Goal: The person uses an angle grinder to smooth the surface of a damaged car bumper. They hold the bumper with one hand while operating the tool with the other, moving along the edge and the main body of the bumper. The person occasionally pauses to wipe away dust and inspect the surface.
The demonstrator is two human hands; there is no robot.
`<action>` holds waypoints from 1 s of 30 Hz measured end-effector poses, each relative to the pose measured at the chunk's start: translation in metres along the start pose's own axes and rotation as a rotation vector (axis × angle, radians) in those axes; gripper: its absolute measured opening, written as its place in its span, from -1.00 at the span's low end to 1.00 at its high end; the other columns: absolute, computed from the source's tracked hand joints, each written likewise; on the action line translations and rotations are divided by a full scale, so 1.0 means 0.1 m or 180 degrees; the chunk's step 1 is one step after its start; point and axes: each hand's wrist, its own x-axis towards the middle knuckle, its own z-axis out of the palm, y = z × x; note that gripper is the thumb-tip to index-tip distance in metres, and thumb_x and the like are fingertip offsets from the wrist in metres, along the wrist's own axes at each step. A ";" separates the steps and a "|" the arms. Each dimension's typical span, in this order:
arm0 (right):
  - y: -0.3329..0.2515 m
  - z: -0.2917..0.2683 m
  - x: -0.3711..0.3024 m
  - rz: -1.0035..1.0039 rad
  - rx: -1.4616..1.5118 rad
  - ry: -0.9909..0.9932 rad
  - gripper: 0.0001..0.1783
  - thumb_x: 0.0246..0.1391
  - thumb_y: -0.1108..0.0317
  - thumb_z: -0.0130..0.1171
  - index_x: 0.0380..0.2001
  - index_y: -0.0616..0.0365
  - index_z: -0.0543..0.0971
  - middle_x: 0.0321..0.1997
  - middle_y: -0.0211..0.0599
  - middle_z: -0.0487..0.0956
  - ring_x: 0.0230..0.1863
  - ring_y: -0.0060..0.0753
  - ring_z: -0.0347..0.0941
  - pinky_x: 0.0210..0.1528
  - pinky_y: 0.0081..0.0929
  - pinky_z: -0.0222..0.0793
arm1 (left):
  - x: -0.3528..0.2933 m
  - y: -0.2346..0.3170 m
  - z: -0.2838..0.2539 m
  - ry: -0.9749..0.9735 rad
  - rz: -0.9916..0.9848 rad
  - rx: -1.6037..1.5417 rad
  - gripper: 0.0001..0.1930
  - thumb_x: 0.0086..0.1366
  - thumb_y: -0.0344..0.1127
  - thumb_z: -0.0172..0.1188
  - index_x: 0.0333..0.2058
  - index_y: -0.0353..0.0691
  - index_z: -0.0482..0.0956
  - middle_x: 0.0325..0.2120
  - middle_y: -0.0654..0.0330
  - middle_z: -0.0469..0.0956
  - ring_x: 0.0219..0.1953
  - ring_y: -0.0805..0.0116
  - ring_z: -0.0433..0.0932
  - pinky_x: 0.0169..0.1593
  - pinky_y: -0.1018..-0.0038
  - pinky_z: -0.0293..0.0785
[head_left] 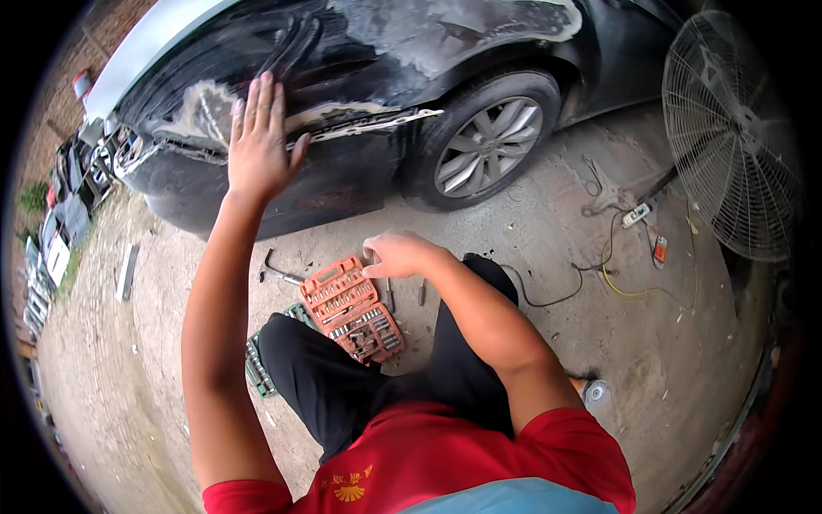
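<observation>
My left hand (261, 141) lies flat with fingers stretched out against the dark car (351, 77), on a scuffed body panel with pale filler-like patches. Just below the fingers a pale, torn-looking strip (377, 125) runs along the seam above the bumper (291, 193). My right hand (401, 254) hovers over the ground between my knees, its fingers loosely bent, a gap to the thumb, nothing visible in it. Nearest to it is an orange socket set case (390, 330), lid up, with rows of sockets.
A green tool case (259, 368) lies partly behind my left knee. A wheel (488, 146) stands right of the bumper. At the far right is a large caged fan (728, 137), with cables and a power strip (636, 215) on the concrete. An angle grinder (592, 391) lies near my right elbow.
</observation>
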 end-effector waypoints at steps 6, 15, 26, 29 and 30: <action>0.59 0.29 -1.68 -0.1025 0.3150 0.2750 -0.61 0.48 0.32 0.29 0.26 0.26 0.59 0.00 -0.19 0.76 -0.02 -0.42 0.72 0.04 -0.36 0.68 | -0.75 0.10 -0.35 0.0008 -0.0696 -0.1508 -0.29 0.53 -0.16 0.35 0.50 -0.44 0.39 0.52 -0.20 0.38 0.59 -0.14 0.31 0.62 0.10 0.18; 2.08 2.84 -4.14 0.2844 0.3621 0.3854 -0.67 0.40 0.17 0.40 -0.04 0.25 0.69 -0.23 -0.27 0.76 -0.16 -0.48 0.71 -0.10 -0.44 0.61 | -2.79 -0.49 0.23 -0.0683 -0.3508 -0.4089 -0.39 0.72 -0.03 0.06 0.47 -0.41 0.44 0.37 -0.04 0.59 0.40 0.07 0.58 0.48 0.16 0.44; 2.33 4.56 -4.74 0.4452 0.4239 0.3719 -0.57 0.36 0.04 0.40 -0.06 0.24 0.67 -0.28 -0.31 0.72 -0.39 -0.41 0.66 -0.34 -0.38 0.56 | -5.47 -0.85 -0.20 -0.4948 -0.4030 -0.1310 -0.15 0.51 0.37 0.15 0.38 -0.34 0.55 0.19 -0.11 0.69 0.16 -0.01 0.69 0.26 -0.04 0.53; 2.79 4.57 -4.85 0.4595 0.4303 0.4556 -0.53 0.34 -0.02 0.42 -0.04 0.20 0.67 -0.29 -0.35 0.71 -0.43 -0.38 0.60 -0.31 -0.32 0.55 | -5.59 -0.88 -0.63 -0.5301 -0.3919 -0.1085 -0.08 0.49 0.41 0.16 0.46 -0.32 0.47 0.31 -0.14 0.62 0.26 -0.06 0.66 0.29 0.00 0.50; 3.02 4.60 -4.95 0.4668 0.4352 0.4653 -0.53 0.33 -0.05 0.43 -0.04 0.16 0.67 -0.28 -0.38 0.70 -0.43 -0.37 0.58 -0.30 -0.29 0.55 | -5.65 -0.77 -0.69 -0.5241 -0.4018 -0.1039 -0.10 0.49 0.39 0.16 0.46 -0.31 0.48 0.29 -0.13 0.64 0.24 -0.05 0.68 0.27 0.01 0.51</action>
